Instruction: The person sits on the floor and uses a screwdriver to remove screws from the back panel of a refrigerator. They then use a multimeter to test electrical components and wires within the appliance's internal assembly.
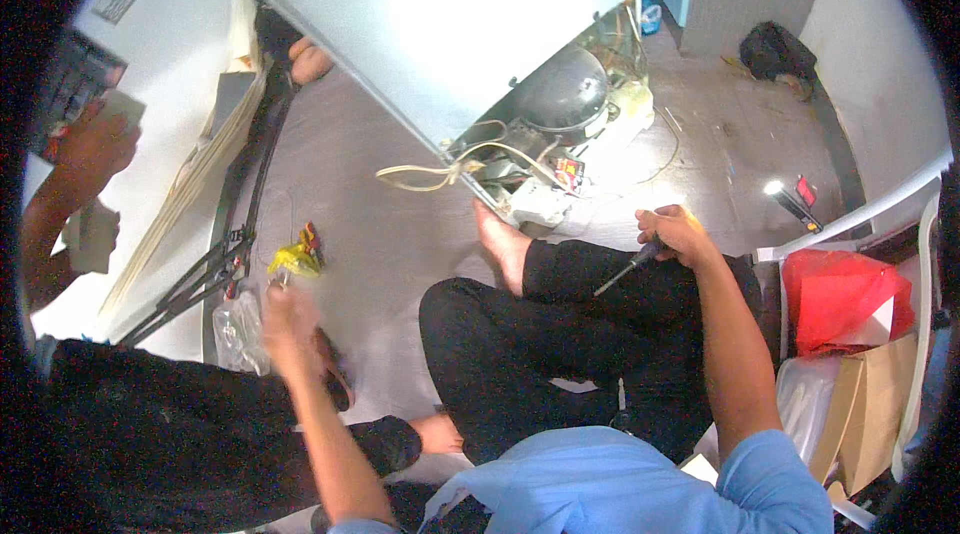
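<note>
My right hand is closed around the dark handle of a screwdriver, its thin shaft pointing down and left over my black trouser leg. At the left, my left hand is smeared by motion above the floor, close to a yellow and red bundle; its fingers are not clear. In front of me a large white appliance leans at a slant. Its open underside shows a black domed compressor, wiring and a white plastic part. A tied cream power cord hangs at its near corner.
Another person's hand holds a pale block-shaped thing at the far left. A lit flashlight lies on the floor to the right. A red bag and a cardboard box are beside me. A dark bundle lies by the far wall.
</note>
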A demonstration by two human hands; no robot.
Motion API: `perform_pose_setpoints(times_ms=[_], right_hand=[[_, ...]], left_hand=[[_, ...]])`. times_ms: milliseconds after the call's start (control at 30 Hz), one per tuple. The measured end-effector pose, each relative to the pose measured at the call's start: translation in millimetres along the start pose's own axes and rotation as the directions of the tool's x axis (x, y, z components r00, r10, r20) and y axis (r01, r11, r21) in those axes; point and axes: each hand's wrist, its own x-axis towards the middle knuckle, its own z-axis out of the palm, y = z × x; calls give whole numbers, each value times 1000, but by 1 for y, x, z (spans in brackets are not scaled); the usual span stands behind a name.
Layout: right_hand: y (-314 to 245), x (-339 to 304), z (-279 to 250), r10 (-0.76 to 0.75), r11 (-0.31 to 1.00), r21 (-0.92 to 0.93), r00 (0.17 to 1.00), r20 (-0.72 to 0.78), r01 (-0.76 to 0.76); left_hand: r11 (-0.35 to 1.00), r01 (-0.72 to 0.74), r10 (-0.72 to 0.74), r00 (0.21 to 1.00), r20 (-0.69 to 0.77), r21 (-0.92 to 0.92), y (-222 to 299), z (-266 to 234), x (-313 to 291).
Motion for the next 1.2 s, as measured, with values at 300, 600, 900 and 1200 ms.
perform_pose_setpoints(times_ms=[300,600,900,1200], right_hand=[[3,6,-3,23,980,-196,999,28,-17],[-9,1,-5,75,980,-194,975,210,-34],[-34,-44,19,-13,1000,1,827,561,15],[-56,-50,63,-205,978,-44,979,15,205]], left_hand=[[612,767,-776,534,336,195,-132,59,-140],[652,110,-453,850,269,750,-42,79,-156],[845,517,-448,543,710,137,-24,205,-158],[951,294,-161,737,657,-97,-91,295,-132]])
